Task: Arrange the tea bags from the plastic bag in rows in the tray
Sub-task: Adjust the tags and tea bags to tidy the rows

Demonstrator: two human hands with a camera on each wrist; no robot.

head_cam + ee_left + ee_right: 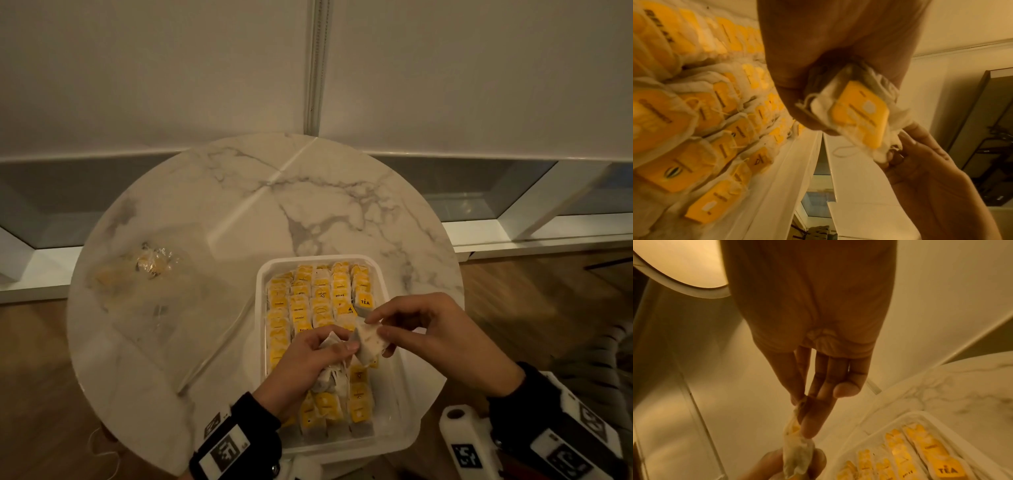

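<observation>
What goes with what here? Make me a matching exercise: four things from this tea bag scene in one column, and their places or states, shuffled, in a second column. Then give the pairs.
Things
1. tray
2. plastic bag
3. left hand
4. right hand

Places or states
A. lies on the left part of the marble table, with a few tea bags inside
B. grips a bunch of tea bags above the tray
C. pinches a single tea bag by its upper edge
D. holds rows of yellow-tagged tea bags

Pairs: 1-D, 2-A, 3-B, 4-C
</observation>
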